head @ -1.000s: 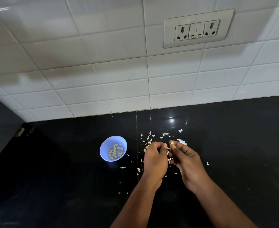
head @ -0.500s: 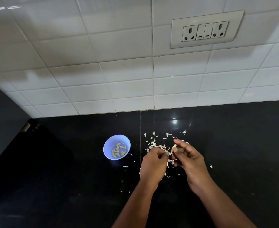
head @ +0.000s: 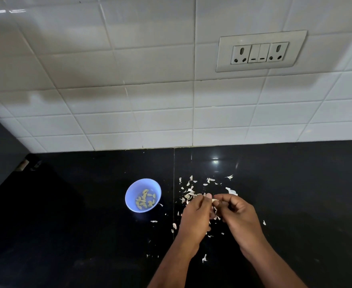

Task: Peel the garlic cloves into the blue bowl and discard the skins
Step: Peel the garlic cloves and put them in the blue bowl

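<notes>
Several peeled cloves (head: 143, 200) lie in the blue bowl (head: 129, 201), left of the grip. Left hand (head: 195, 215) and right hand (head: 236, 213) pinch one garlic clove (head: 214, 201) together, mid-peel above the skins (head: 188, 192) on the surface (head: 77, 235). Next, I think: strip it, drop it leftward.

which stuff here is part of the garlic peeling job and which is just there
Part of the job: blue bowl with peeled cloves, clove pinched between left hand and right hand, loose skins on the counter.
Just there: wall socket, tiles.
</notes>
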`<action>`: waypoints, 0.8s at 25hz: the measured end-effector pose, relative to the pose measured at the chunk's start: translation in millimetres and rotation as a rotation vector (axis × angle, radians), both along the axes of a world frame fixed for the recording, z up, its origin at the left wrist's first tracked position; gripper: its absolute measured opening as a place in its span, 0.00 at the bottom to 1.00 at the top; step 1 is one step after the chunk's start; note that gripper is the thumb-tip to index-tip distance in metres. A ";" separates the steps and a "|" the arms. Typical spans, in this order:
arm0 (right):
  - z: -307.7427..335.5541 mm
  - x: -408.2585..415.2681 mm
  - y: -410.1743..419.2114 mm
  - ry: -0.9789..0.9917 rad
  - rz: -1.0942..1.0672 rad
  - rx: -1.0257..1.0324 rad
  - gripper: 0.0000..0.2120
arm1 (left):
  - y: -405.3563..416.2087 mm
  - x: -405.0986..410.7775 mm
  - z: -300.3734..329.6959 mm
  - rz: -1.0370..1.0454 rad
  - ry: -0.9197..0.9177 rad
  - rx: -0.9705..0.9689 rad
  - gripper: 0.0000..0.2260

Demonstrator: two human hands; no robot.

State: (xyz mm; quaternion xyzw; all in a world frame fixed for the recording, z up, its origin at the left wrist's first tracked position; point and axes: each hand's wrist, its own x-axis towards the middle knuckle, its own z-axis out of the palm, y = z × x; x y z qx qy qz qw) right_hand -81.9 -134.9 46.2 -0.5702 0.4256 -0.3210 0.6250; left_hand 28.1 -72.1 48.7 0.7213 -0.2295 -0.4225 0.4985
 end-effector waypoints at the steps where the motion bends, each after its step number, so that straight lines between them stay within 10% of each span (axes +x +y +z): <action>1: 0.5 1.1 -0.4 0.002 -0.001 -0.013 0.08 | -1.0 0.8 -2.8 -0.011 -0.001 -0.027 0.13; 20: 15.9 25.4 0.9 -0.279 0.042 0.684 0.08 | 7.6 8.5 2.5 0.097 0.166 -0.300 0.15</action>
